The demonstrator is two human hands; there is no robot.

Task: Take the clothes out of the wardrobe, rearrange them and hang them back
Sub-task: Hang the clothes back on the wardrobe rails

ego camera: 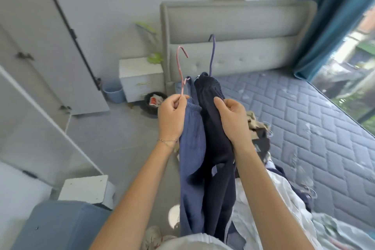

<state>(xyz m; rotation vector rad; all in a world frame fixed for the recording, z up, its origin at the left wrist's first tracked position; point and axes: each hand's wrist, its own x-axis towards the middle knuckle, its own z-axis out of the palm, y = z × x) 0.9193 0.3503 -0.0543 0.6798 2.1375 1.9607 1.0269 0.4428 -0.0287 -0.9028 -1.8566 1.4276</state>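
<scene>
Two garments on hangers are being held up side by side in front of the person, above the floor just left of the bed. The left hand [172, 116] is pinching the lower stem of the pink hanger [179, 71] between thumb and curled fingers. The blue garment [192, 148] is hanging from that hanger and trailing down toward the near edge. The right hand [231, 117] is gripping the dark navy garment [217, 148] near its top, with the thumb lying across the cloth and the fingers wrapping behind it. The purple hanger [212, 55] is rising from this garment's top, its hook curving left. The two garments are touching along their inner edges. A thin bracelet [167, 140] is sitting on the left wrist.

To the right, a heap of clothes [269, 184] is lying on the near part of the quilted blue mattress [304, 117]. The grey padded headboard [233, 26] is standing at its far end. A white nightstand [140, 73] is standing left of the headboard, with a blue bin [114, 91] and a black bin [152, 107] on the floor beside it. A white wardrobe door [60, 46] with a long black handle is showing at the left. A teal curtain [334, 16] is hanging at the far right.
</scene>
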